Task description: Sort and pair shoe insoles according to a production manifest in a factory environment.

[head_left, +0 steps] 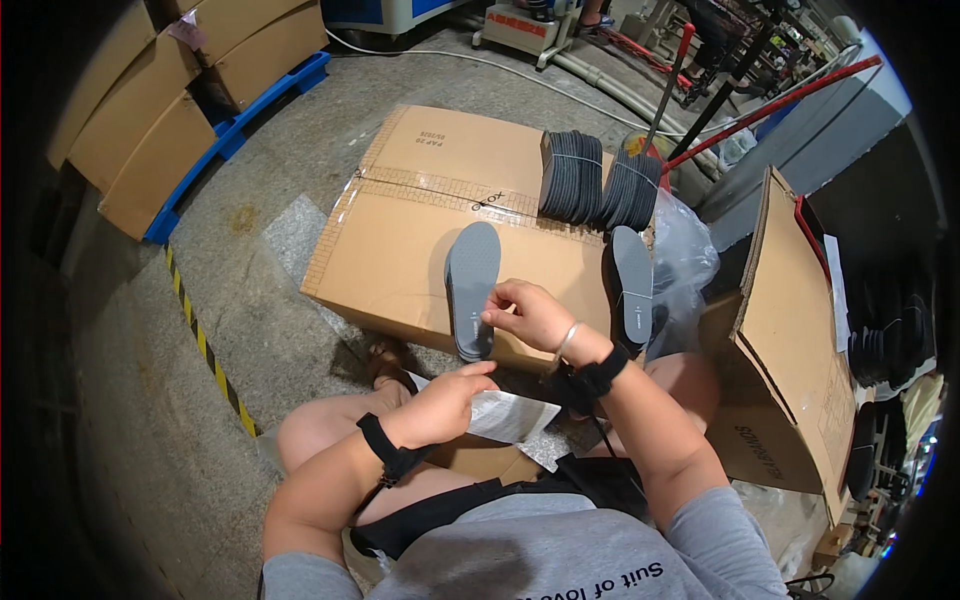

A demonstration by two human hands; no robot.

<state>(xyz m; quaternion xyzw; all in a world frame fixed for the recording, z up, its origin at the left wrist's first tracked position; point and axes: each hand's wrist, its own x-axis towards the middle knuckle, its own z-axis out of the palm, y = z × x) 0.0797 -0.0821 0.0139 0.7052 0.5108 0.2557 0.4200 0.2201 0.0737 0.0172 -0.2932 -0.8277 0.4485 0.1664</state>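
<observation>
A small stack of grey insoles (474, 262) lies lengthwise on a large closed cardboard box (400, 235) in front of me. My right hand (532, 318) is at the stack's right edge near the heel end, its thumb and fingertips pinched together. What lies in that pinch is too small to tell. Just below the heel end is my left hand (445, 402), fingers drawn together and pointing right; anything in them is hidden. A second bundle of grey insoles (632, 275), with a thin band around it, lies to the right on the box.
Two thick banded stacks of dark insoles (572, 180) stand at the box's far right. White paper (510, 417) is between my legs. An open carton (775, 330) and clear plastic (685, 245) are on the right. Boxes sit on a blue pallet (235, 135) at far left.
</observation>
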